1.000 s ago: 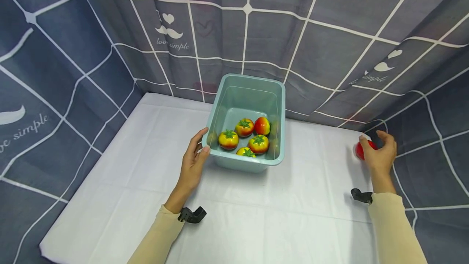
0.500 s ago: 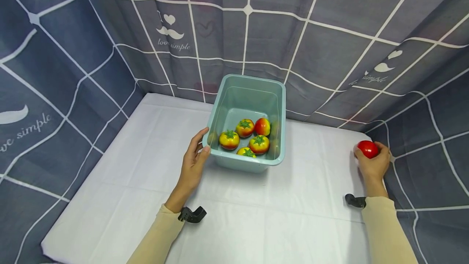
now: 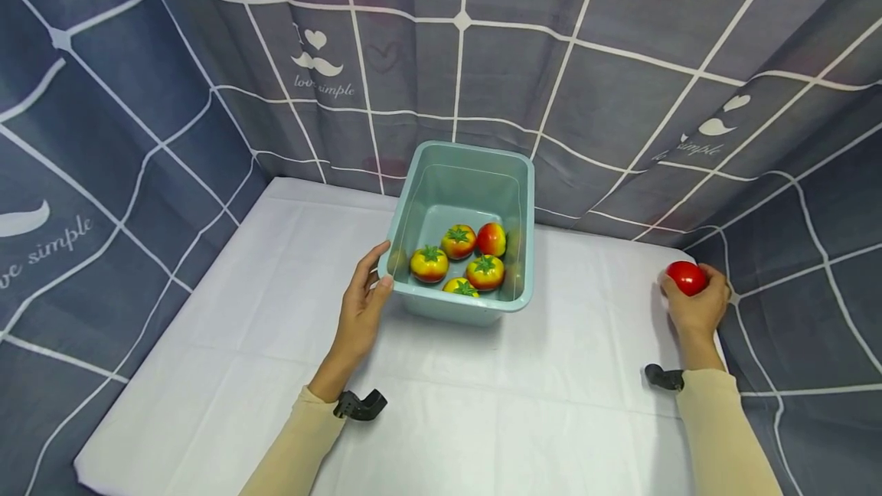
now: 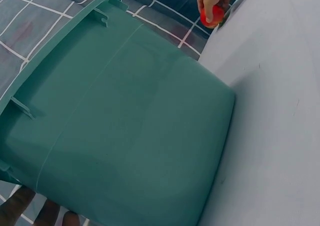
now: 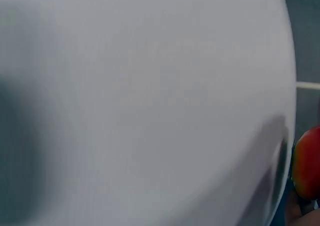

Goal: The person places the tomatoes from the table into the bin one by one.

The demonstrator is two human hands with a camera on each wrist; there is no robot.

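Observation:
At the table's far right corner my right hand (image 3: 699, 312) grips a shiny red tomato (image 3: 686, 278) between thumb and fingers. The right wrist view shows this tomato (image 5: 307, 163) with some yellow-orange on its side, at the right edge. My left hand (image 3: 361, 312) holds the near left corner of a blue-green plastic bin (image 3: 475, 306), thumb and fingers on either side of the corner. Inside the bin lie several red-and-yellow tomatoes (image 3: 485, 272), most with green leafy tops showing. From the left wrist, the bin's outer wall (image 4: 120, 110) fills much of the view.
A white cloth (image 3: 586, 373) covers the table under the bin. Dark grey-blue curtains (image 3: 386, 60) with white lines hang behind the table and along both sides. The back curtain stands close to the bin's far rim.
My right hand has closed round the red tomato and turned it so more of it shows. Hand and tomato have shifted slightly left. My left hand and the bin stay in place.

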